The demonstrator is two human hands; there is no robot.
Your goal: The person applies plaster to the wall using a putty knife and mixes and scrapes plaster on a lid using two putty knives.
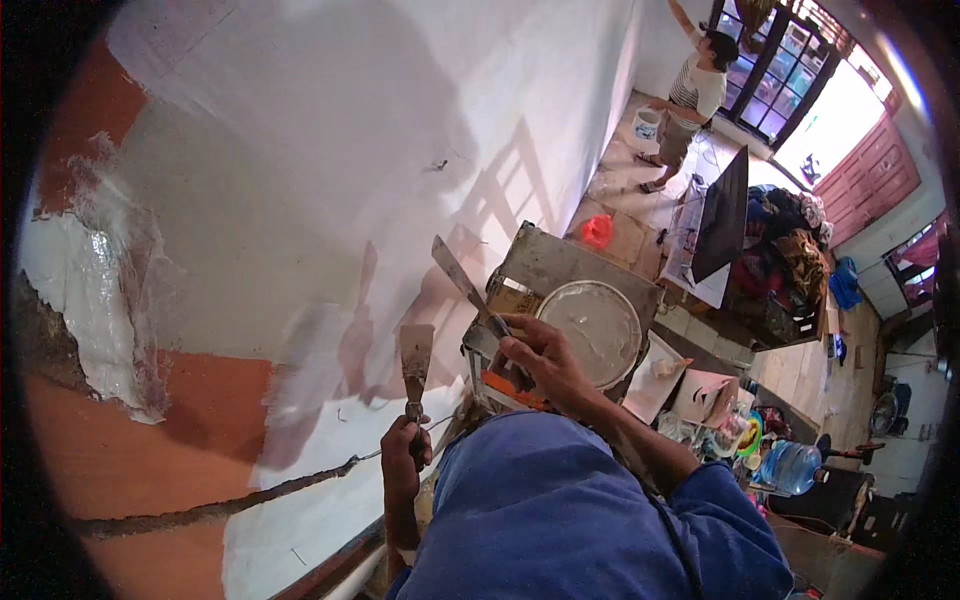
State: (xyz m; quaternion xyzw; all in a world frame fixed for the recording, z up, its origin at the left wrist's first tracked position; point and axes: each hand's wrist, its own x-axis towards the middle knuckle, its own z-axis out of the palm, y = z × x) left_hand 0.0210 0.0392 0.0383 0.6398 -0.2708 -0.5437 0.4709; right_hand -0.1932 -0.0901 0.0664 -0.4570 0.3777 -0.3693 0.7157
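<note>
My left hand (402, 450) is closed around the handle of a putty knife (416, 358), its flared blade pointing up in front of the wall. My right hand (545, 360) grips a second scraper (460, 275), whose long narrow blade slants up and to the left. Just beyond that hand stands a round bucket (637, 335) filled with pale, smooth paste (588, 318). The wall (250, 190) on the left bears white and grey coating over orange paint, with a thick wet white patch (92, 300) at far left. Neither blade appears to touch the wall.
A worn table (560, 258) supports the bucket. A rough groove (220, 510) with wire crosses the lower wall. Farther off, a person (690, 95) holds a white bucket (647, 123) near the window. Piled clothes (790, 225), a red bag (597, 231) and a water jug (790, 467) lie right.
</note>
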